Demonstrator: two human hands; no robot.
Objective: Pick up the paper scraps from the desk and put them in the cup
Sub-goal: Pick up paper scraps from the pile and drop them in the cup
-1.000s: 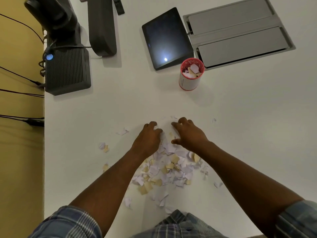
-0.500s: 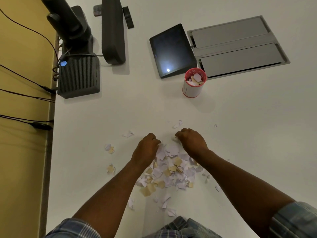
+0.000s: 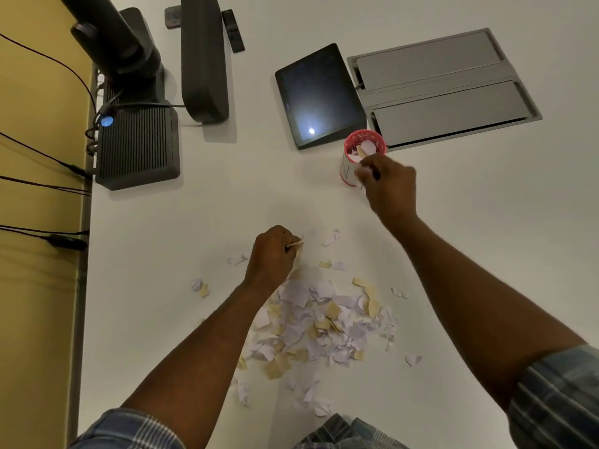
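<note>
A heap of white and tan paper scraps [image 3: 321,322] lies on the white desk [image 3: 227,202] in front of me. A red-rimmed white cup [image 3: 351,157] with scraps inside stands beyond the heap, next to a tablet. My right hand [image 3: 390,183] is raised just in front of the cup, partly hiding it, and pinches white scraps in curled fingers. My left hand [image 3: 275,254] is at the heap's far left edge, fingers curled round a few scraps, a tan one sticking out.
A dark tablet [image 3: 319,95] and a grey recessed cable hatch [image 3: 444,89] lie behind the cup. A black ribbed box [image 3: 137,147], a camera mount [image 3: 123,43] and a dark bar [image 3: 202,56] stand at the far left. Stray scraps [image 3: 199,286] lie left of the heap.
My right hand left the heap and rose to the cup with scraps in it. My left hand closed round scraps at the heap's far edge.
</note>
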